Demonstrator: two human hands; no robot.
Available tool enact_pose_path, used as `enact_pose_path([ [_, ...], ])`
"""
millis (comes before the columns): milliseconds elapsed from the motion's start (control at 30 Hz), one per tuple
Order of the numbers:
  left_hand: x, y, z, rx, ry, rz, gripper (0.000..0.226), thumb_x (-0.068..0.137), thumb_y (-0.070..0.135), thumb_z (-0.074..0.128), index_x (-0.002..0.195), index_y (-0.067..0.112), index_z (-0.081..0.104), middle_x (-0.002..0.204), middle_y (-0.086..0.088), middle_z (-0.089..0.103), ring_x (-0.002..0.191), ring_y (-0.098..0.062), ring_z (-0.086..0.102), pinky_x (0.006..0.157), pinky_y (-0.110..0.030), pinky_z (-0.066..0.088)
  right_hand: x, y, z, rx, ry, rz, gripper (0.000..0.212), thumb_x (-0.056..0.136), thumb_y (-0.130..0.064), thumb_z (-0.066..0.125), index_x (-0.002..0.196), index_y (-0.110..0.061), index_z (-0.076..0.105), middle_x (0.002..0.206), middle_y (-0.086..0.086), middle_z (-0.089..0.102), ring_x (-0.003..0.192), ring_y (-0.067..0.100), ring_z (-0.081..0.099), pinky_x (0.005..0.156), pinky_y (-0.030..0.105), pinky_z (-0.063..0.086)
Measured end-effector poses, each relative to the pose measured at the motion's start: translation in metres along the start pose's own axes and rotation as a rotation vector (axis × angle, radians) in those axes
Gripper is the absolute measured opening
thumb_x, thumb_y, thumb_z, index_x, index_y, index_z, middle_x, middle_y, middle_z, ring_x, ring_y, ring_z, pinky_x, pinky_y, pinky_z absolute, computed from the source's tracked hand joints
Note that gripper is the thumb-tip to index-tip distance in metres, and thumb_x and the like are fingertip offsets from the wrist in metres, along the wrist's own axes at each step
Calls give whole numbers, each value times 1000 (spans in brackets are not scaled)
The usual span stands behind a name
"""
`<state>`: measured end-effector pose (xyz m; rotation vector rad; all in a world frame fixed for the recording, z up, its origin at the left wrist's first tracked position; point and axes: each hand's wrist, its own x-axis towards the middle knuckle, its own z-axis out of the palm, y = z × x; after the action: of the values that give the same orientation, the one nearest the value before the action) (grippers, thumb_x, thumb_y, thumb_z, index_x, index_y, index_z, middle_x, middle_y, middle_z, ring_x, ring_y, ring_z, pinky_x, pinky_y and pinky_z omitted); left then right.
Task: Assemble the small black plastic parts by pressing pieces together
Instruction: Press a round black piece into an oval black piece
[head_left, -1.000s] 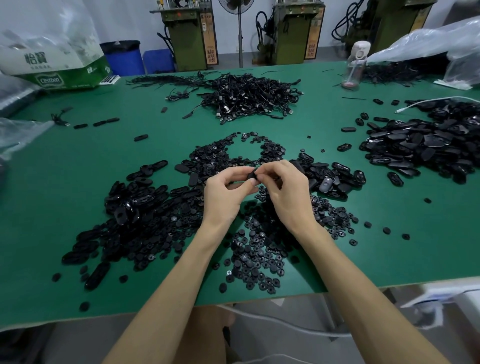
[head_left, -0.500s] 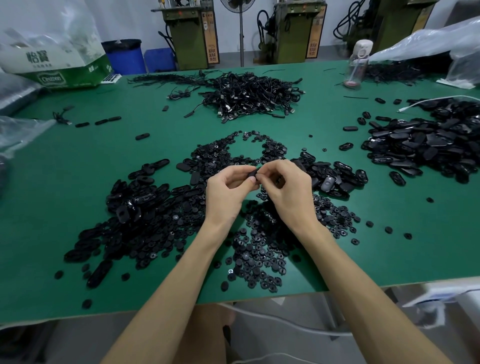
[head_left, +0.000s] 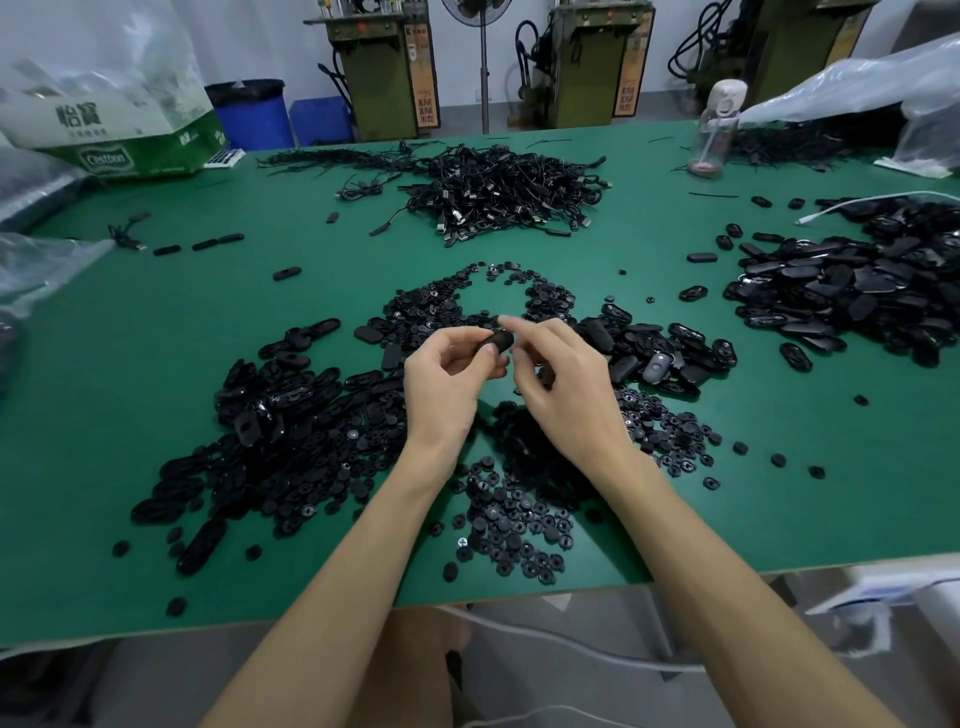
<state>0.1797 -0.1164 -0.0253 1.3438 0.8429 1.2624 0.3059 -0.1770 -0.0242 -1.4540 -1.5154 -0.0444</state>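
Your left forearm (head_left: 337, 571) and right forearm (head_left: 727, 571), both bare, rise from the lower edge and angle toward each other until the hands meet. Your left hand (head_left: 447, 387) shows its back, with its fingers (head_left: 460, 336) curled. Its thumb and forefinger pinch a small black part (head_left: 501, 341) at the tips. Your right hand (head_left: 563, 389) faces it, just beside those fingers. The wrist is bent slightly, the forefinger is hooked over the top of the same part and the thumb is tucked beneath it. That forefinger's tip is blurred. The other right fingers fold loosely under the palm.
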Motion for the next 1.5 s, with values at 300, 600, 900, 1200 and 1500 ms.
enact_pose_path([
  [300, -2, 1, 0, 88, -81, 50, 13, 92, 1, 74, 104, 3, 73, 92, -7, 78, 81, -22, 78, 77, -28, 62, 4, 4, -3, 58, 73, 92, 14, 99, -9, 67, 112, -7, 73, 102, 1, 73, 92, 8, 66, 83, 18, 52],
  [600, -1, 0, -1, 105, -96, 49, 13, 92, 0, 73, 104, 5, 72, 94, -7, 78, 83, -23, 78, 81, -33, 63, 2, 3, -3, 81, 53, 84, 11, 98, -9, 67, 108, -6, 72, 99, 0, 73, 89, 9, 67, 80, 23, 55],
  [900, -1, 3, 1, 158, -65, 8, 16, 86, -2, 70, 95, 11, 73, 96, -20, 75, 93, -43, 71, 89, -54, 59, 0, 3, -1, 64, 11, 50, 12, 96, -9, 71, 106, -13, 74, 97, -6, 73, 89, 5, 68, 80, 25, 56],
  [1200, -1, 5, -4, 47, -106, -23, 15, 91, 0, 74, 103, 8, 77, 91, -7, 80, 83, -22, 78, 75, -23, 60, 1, 3, -1, 98, 69, 61, 15, 96, -7, 69, 111, -11, 73, 99, -4, 73, 91, 4, 67, 84, 21, 55],
  [1500, -2, 6, -1, 80, -77, 32, 12, 91, -1, 75, 102, 5, 75, 90, -7, 79, 79, -24, 78, 76, -29, 62, 1, 5, -2, 80, 59, 16, 18, 97, -5, 66, 110, -16, 72, 103, -3, 71, 92, 6, 67, 84, 27, 54],
])
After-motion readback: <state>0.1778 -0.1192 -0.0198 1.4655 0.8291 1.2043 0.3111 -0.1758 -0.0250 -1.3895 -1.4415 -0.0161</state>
